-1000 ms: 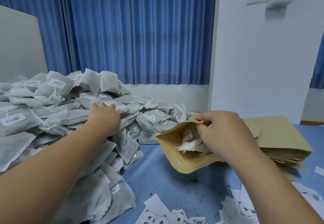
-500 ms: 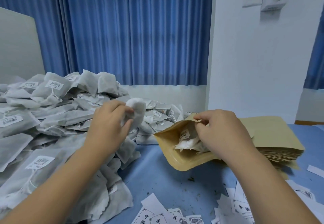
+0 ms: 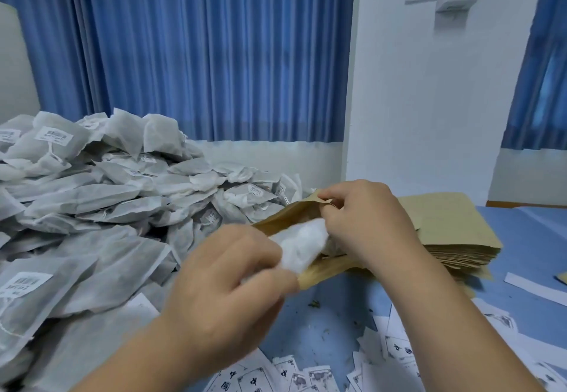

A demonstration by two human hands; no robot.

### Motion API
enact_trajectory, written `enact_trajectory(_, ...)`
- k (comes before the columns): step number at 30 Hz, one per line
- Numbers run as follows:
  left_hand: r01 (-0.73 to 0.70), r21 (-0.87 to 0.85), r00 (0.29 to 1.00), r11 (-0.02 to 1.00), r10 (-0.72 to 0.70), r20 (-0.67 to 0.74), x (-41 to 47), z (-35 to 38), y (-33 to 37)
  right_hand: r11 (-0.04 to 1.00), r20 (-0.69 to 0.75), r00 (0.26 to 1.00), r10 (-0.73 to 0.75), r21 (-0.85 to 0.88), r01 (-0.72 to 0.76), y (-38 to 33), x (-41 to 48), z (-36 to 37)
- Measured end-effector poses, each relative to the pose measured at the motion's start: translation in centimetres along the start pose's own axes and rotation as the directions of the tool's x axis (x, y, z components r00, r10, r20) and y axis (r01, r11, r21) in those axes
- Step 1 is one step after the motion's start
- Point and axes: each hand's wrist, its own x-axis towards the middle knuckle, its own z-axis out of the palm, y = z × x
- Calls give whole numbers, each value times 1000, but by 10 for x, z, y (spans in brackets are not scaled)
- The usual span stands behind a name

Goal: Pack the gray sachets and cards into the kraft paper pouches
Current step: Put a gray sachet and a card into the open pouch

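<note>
Progress judged early: most of the stock looked unpacked. One kraft pouch [image 3: 285, 218] was in hand at centre frame. A large pile of sachets [image 3: 107, 207] was heaped on the surface [image 3: 325, 315] at 9 o'clock of the hands. A thick stack of pouches [image 3: 451, 232] lay flat at 3 o'clock, just behind the right hand [image 3: 365, 222]. No filled, closed pouch was in view, so the number done could not be told. Loose cards [image 3: 254, 381] lay scattered at 5 to 6 o'clock. Whether a card was already inside the open pouch could not be seen. Left hand [image 3: 227, 287]: fingers [image 3: 270, 278] curled, pinching a gray sachet [image 3: 302, 244] by its near end, the far end at the pouch mouth. Right hand: fingers [image 3: 331, 198] pinched the upper lip of the pouch, at 12 o'clock of the sachet, holding the mouth spread. The held sachet looked pale, soft and crumpled, and was motion-blurred. Those in the pile were flat gray fabric-like packets, several with white barcode labels and some with a string. The pouch was tan paper, its mouth bowed open. Left for this pouch, as a judgement: seat the sachet, add a card if none is inside, then close it.
</note>
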Motion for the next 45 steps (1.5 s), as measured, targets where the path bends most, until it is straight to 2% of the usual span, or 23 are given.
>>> enact_trajectory(3,-59,-6,998,998,59,21,1,8,7,1000,9,1000,7,15,-7,0,1,0)
enact_trajectory(8,-89,35,986,995,83,144,-2,31,-2,998,24,1000,-15,64,14,1,0,-4)
enact_trajectory(13,-67,51,957,996,49,287,7,55,-12,1000,8,1000,-26,14,26,1,0,-10)
enact_trajectory(15,-14,36,935,999,1,355,13,63,-14,999,1,999,-35,-14,35,0,0,-11)
enact_trajectory(19,230,-121,861,966,-144,487,21,74,-14,995,-5,999,-38,-91,38,-2,0,-9)
enact_trajectory(21,316,-187,821,930,-169,545,23,75,-13,994,-25,999,-33,-102,30,-1,0,-9)
enact_trajectory(23,339,-230,804,912,-153,575,28,73,-15,996,-49,999,-22,-84,18,0,0,-10)
enact_trajectory(25,342,-227,815,912,-168,554,32,67,-18,997,-65,998,-14,-72,9,0,0,-11)
enact_trajectory(26,348,-209,842,914,-206,499,33,63,-20,997,-70,998,-9,-71,5,0,1,-12)
enact_trajectory(28,373,-129,892,919,-317,321,32,58,-27,997,-71,997,11,-78,-16,-1,0,-14)
enact_trajectory(30,447,-43,885,894,-434,167,27,58,-34,995,-57,998,39,-91,-44,-2,0,-18)
enact_trajectory(31,499,-27,858,866,-489,156,24,59,-37,994,-43,998,52,-98,-56,-2,-1,-20)
enact_trajectory(33,602,-27,777,798,-577,252,17,64,-43,992,-11,997,72,-106,-73,-3,-1,-23)
enact_trajectory(35,656,-23,701,755,-597,391,8,71,-46,990,2,997,83,-111,-82,-2,-1,-26)
enact_trajectory(37,708,-102,649,698,-588,482,4,78,-42,991,-5,996,87,-105,-87,-2,-1,-30)
enact_trajectory(39,797,-218,583,563,-623,522,4,81,-36,988,12,997,82,-130,-80,-4,-3,-34)
enact_trajectory(41,881,-258,472,397,-686,554,5,84,-32,978,62,997,48,-203,-35,-10,-6,-38)
enact_trajectory(45,910,-307,412,278,-693,592,9,87,-21,938,141,987,-73,-326,116,-38,-17,-43)
